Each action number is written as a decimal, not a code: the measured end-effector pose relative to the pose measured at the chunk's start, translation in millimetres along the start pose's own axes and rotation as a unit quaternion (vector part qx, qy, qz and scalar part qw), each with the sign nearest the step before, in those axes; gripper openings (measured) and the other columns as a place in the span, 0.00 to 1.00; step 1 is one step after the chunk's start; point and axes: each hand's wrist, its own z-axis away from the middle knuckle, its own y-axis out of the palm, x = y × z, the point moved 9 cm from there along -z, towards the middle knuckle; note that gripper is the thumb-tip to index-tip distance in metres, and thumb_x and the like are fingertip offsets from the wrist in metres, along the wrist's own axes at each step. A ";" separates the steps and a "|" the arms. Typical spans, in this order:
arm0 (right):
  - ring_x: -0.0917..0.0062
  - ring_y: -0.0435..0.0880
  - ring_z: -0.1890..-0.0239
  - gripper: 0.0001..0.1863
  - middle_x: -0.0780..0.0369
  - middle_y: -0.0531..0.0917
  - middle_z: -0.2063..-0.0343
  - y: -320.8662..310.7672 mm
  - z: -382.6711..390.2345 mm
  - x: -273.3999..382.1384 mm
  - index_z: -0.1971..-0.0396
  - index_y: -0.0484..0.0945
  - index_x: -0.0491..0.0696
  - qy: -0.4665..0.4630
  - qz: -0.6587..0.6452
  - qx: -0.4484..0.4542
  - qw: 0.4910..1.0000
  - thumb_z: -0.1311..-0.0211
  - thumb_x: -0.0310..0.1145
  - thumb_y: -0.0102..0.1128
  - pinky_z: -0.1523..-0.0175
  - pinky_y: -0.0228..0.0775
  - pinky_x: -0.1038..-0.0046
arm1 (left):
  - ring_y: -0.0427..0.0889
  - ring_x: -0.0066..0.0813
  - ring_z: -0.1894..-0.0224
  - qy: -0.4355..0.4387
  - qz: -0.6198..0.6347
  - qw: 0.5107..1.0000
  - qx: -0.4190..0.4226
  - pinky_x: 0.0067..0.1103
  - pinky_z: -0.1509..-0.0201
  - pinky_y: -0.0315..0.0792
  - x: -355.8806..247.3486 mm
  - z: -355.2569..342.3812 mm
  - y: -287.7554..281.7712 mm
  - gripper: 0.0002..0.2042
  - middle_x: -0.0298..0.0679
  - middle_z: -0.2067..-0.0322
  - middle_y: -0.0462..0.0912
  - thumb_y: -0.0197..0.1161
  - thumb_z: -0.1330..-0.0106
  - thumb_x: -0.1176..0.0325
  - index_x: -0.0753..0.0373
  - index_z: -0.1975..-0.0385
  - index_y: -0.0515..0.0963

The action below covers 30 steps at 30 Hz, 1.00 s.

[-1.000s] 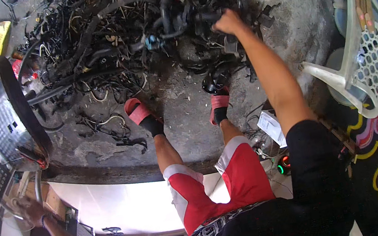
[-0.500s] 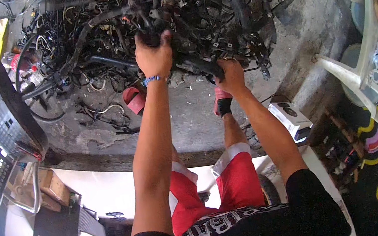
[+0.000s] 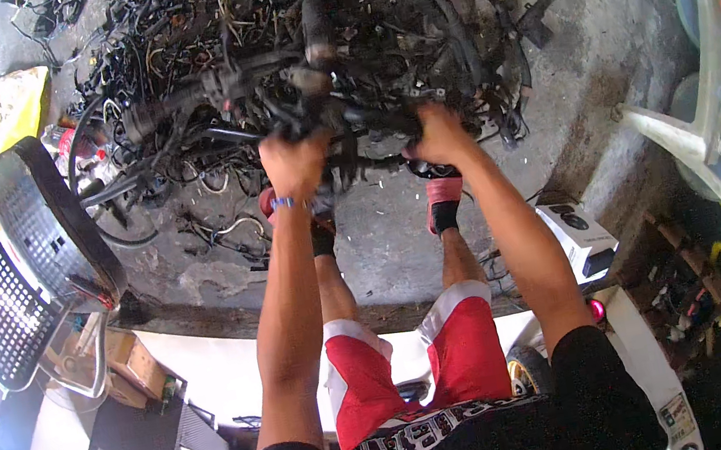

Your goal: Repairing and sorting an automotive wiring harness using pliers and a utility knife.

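Note:
A thick bundle of black taped cables, a wiring harness (image 3: 370,114), spans the gap between my two hands. My left hand (image 3: 296,165), with a blue bracelet at the wrist, is closed around its left part, slightly blurred. Further right, my right hand (image 3: 441,135) wraps round another part of the same bundle; its fingertips are partly hidden. Thick branches of the harness rise and spread away from my hands over a large heap of tangled black wires (image 3: 165,47) on the concrete floor. Where the held bundle ends and the heap begins is hard to make out.
A perforated metal chair (image 3: 13,277) stands at the left, near a yellow sack (image 3: 5,124) and a bottle with a red cap (image 3: 71,141). At the right are a white plastic chair (image 3: 702,136) and a white box (image 3: 578,240). My feet in red slippers (image 3: 443,191) stand before the heap.
My left hand has come down toward me, drawing the harness with it, and its branches have shifted. The right hand keeps its hold. The whole view has moved slightly.

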 end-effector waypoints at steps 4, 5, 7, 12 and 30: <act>0.59 0.70 0.57 0.29 0.54 0.74 0.64 -117.2 38.0 37.1 0.63 0.71 0.42 -0.154 -0.196 -0.292 0.923 0.72 0.34 0.68 0.50 0.59 0.65 | 0.76 0.24 0.76 -0.027 -0.015 0.999 0.006 0.24 0.67 0.69 -36.7 86.2 -17.0 0.12 0.39 0.80 0.79 0.60 0.57 0.67 0.69 0.76 0.75; 0.60 0.71 0.58 0.27 0.54 0.74 0.64 -142.8 56.1 30.5 0.62 0.70 0.41 -0.073 -0.149 -0.407 0.898 0.70 0.31 0.65 0.51 0.61 0.66 | 0.76 0.33 0.64 0.007 -0.057 0.998 -0.015 0.31 0.54 0.64 -27.2 103.8 -19.6 0.16 0.43 0.68 0.78 0.61 0.57 0.61 0.67 0.72 0.75; 0.61 0.72 0.59 0.25 0.54 0.74 0.65 -164.3 78.2 11.8 0.62 0.69 0.41 0.011 -0.093 -0.521 0.848 0.68 0.28 0.62 0.52 0.62 0.66 | 0.65 0.41 0.50 0.092 -0.167 0.982 0.016 0.35 0.48 0.57 -35.3 147.4 -12.0 0.24 0.45 0.52 0.67 0.59 0.54 0.54 0.60 0.58 0.69; 0.60 0.76 0.64 0.24 0.53 0.78 0.69 -71.6 29.3 -109.6 0.65 0.72 0.40 0.020 -0.344 -0.241 0.907 0.68 0.32 0.64 0.58 0.67 0.67 | 0.74 0.25 0.67 -0.071 0.010 0.997 0.011 0.20 0.63 0.68 0.4 200.7 -0.7 0.19 0.38 0.67 0.75 0.63 0.54 0.73 0.68 0.63 0.65; 0.63 0.77 0.73 0.16 0.54 0.77 0.79 -457.7 317.7 41.8 0.74 0.75 0.41 -0.074 -0.291 -0.423 0.855 0.69 0.31 0.61 0.65 0.67 0.69 | 0.74 0.20 0.76 0.206 0.118 0.970 -0.059 0.16 0.76 0.65 -363.5 322.5 -143.4 0.11 0.35 0.78 0.77 0.58 0.55 0.71 0.68 0.70 0.75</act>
